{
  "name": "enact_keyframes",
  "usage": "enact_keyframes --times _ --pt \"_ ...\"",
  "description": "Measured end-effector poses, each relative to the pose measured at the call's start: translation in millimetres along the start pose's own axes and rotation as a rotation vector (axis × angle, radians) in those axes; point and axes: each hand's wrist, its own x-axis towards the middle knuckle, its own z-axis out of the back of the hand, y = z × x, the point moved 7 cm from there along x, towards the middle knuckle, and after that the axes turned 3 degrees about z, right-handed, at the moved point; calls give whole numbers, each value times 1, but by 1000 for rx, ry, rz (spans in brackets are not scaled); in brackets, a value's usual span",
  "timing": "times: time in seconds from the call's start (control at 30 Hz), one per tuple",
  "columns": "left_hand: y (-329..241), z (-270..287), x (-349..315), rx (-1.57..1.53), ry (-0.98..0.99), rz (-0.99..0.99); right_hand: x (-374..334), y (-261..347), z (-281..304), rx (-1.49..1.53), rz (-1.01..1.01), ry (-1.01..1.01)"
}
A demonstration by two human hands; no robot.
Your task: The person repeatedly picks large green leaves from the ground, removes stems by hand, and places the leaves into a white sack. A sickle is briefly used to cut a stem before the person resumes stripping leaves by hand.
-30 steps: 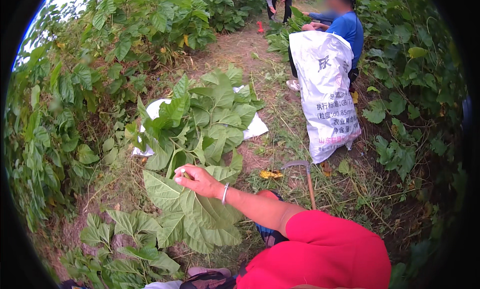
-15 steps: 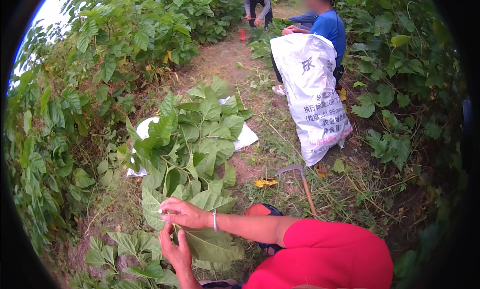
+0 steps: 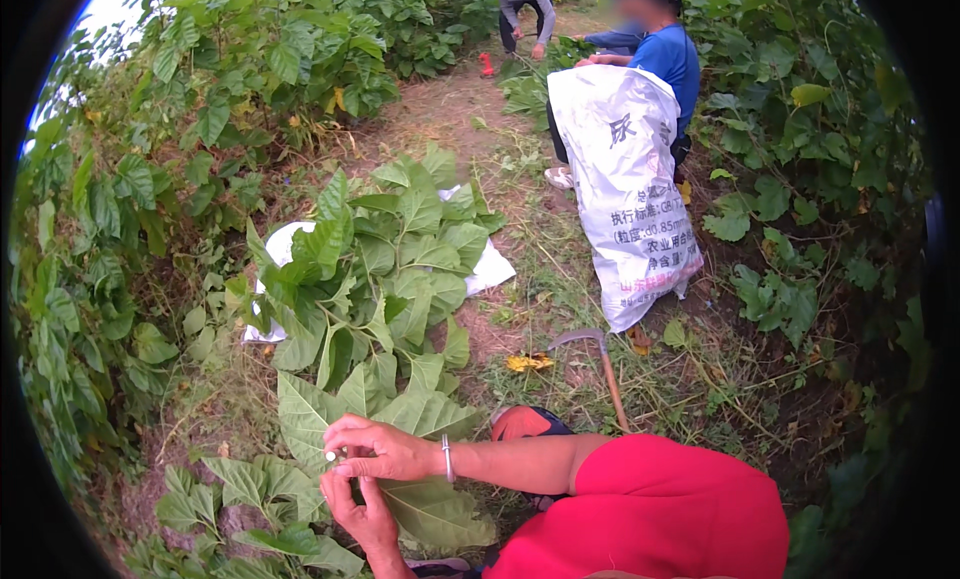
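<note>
My right hand (image 3: 385, 451), with a silver bracelet at the wrist, reaches in from the right. Its fingers are closed on a leafy branch; a small round white end, apparently the cut stem, shows at the fingertips. Just below, my left hand (image 3: 365, 519) is curled up close against the right fingers; what it grips is hidden. Large green leaves (image 3: 440, 514) spread under the right wrist and beside the left hand. Beyond the hands lies a heap of leafy branches (image 3: 400, 249) on a white sheet or sack (image 3: 490, 271).
A sickle (image 3: 608, 379) with a wooden handle lies on the grass to the right. Behind it stands a large white sack (image 3: 625, 179) beside a person in blue (image 3: 675, 69). Another person (image 3: 525, 14) bends over farther back, near a red object (image 3: 487, 66). Leafy bushes line both sides.
Both hands have shifted slightly right, and the left has come up closer to the right fingers. The person at the back bends lower.
</note>
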Motion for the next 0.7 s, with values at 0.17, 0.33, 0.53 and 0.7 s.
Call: enact_keyframes --times 0.17,0.33,0.53,0.7 --pt "-2 -2 1 -13 0 -15 0 -1 1 -49 27 -4" --pt "-1 -1 1 8 -4 -15 0 -2 -1 -35 15 12" --pt "-3 0 0 -4 -12 -22 -2 1 -1 -27 17 13" --pt "-2 0 0 9 -8 -19 -1 -2 -2 -37 18 22"
